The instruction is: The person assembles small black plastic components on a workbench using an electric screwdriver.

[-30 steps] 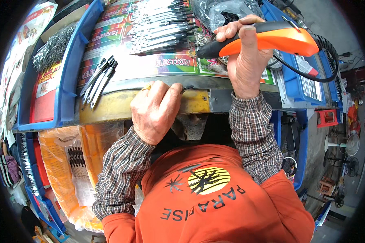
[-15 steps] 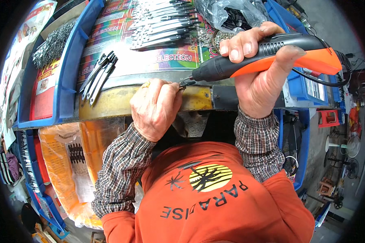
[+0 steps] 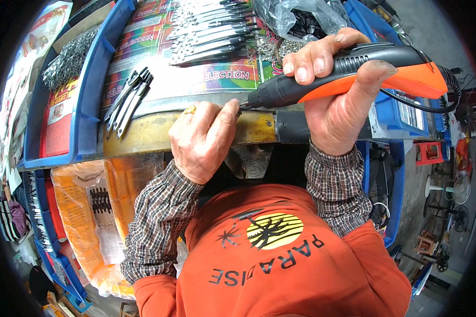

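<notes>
My right hand (image 3: 330,119) is wrapped round an orange and black electric screwdriver (image 3: 350,64), held nearly level with its nose pointing left. At the screwdriver's tip, my left hand (image 3: 201,142) pinches a small dark part (image 3: 240,112) between thumb and forefinger. Most of that part is covered by the fingers, so its kind is not clear. Both hands are over the front edge of the workbench (image 3: 153,124). To the left of my left hand lies a small bunch of slim black-and-silver pieces (image 3: 128,103).
Farther back, rows of similar black-and-silver pieces (image 3: 211,42) cover printed sheets. A clear plastic bag (image 3: 322,16) of dark parts lies beyond the screwdriver. At left stands a blue tray (image 3: 84,116) with small metal parts; an orange plastic-lined crate (image 3: 76,211) sits below the bench edge.
My left forefinger has stretched forward to the screwdriver's tip, hiding more of the small part. The screwdriver's nose has shifted slightly left and down, nearer my left fingers.
</notes>
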Action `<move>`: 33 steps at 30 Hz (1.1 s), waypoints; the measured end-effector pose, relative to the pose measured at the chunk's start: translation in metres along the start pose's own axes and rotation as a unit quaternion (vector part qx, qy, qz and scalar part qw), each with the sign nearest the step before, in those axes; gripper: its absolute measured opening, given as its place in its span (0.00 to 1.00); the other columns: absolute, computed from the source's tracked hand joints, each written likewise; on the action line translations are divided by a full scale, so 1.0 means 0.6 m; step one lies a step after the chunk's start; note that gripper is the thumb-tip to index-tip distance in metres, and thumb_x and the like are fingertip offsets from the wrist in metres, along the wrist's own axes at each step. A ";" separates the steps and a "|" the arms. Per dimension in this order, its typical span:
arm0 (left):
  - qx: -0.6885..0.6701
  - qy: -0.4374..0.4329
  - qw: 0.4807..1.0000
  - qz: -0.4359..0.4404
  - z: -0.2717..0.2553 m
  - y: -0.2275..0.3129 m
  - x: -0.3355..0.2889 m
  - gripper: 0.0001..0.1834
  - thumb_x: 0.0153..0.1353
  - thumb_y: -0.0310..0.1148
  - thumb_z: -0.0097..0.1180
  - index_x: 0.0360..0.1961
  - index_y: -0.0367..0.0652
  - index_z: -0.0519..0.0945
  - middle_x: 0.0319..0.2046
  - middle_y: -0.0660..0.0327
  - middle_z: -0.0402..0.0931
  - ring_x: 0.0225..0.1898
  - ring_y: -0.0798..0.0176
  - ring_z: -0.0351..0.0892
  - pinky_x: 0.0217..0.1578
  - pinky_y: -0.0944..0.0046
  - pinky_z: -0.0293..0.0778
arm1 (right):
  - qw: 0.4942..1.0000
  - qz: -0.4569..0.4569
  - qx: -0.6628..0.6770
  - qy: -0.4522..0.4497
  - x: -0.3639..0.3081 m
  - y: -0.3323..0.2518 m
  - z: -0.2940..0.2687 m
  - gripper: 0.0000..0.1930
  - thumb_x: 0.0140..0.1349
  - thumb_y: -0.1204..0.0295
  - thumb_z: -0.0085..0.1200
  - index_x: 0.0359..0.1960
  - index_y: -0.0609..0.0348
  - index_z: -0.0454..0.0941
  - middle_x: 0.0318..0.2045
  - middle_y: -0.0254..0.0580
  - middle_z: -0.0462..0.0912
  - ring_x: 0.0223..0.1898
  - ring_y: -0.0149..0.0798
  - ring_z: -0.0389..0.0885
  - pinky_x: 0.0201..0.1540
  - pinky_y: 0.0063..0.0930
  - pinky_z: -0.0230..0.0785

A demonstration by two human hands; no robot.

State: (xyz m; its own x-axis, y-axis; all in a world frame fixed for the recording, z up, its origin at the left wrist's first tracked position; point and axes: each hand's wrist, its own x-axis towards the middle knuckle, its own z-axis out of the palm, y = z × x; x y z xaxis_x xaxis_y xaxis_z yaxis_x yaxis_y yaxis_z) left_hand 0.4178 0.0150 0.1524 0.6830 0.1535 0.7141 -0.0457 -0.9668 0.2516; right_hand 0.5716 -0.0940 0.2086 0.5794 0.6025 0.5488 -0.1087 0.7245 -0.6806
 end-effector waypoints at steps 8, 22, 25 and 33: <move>0.013 -0.019 1.000 -0.016 -0.001 0.004 -0.001 0.17 0.40 0.18 0.61 0.36 0.39 0.79 0.23 0.59 0.71 0.24 0.59 0.73 0.24 0.63 0.69 | 0.998 -0.027 0.053 -0.006 -0.002 0.002 -0.005 0.23 0.58 0.50 0.53 0.40 0.58 0.66 0.22 0.38 0.71 0.26 0.35 0.73 0.35 0.35 0.68; -0.009 0.028 0.999 0.026 0.007 -0.007 -0.008 0.20 0.37 0.20 0.58 0.37 0.40 0.79 0.23 0.63 0.69 0.22 0.63 0.71 0.22 0.65 0.69 | 0.999 -0.024 0.044 0.004 -0.004 -0.005 -0.012 0.23 0.58 0.49 0.53 0.40 0.56 0.68 0.22 0.36 0.71 0.24 0.33 0.72 0.34 0.35 0.67; -0.004 0.020 0.999 0.030 0.004 -0.007 -0.008 0.20 0.37 0.20 0.58 0.37 0.40 0.79 0.24 0.62 0.70 0.22 0.63 0.72 0.22 0.66 0.68 | 0.998 -0.032 0.047 0.005 -0.003 -0.003 -0.011 0.22 0.58 0.51 0.53 0.39 0.57 0.67 0.22 0.36 0.71 0.24 0.33 0.72 0.33 0.33 0.67; -0.006 0.018 0.999 0.036 0.001 -0.004 -0.008 0.20 0.36 0.21 0.58 0.37 0.40 0.79 0.24 0.62 0.70 0.22 0.64 0.72 0.22 0.66 0.69 | 1.000 0.005 0.014 0.011 -0.008 -0.013 -0.012 0.27 0.54 0.40 0.48 0.39 0.52 0.72 0.21 0.30 0.69 0.25 0.31 0.69 0.37 0.32 0.63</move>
State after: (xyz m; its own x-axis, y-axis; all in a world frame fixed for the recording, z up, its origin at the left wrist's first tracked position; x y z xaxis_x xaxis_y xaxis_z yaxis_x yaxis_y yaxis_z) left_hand 0.4152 0.0165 0.1481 0.6504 0.0904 0.7542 -0.1030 -0.9732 0.2055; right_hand 0.5757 -0.1049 0.2076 0.5963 0.6018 0.5312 -0.1365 0.7281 -0.6717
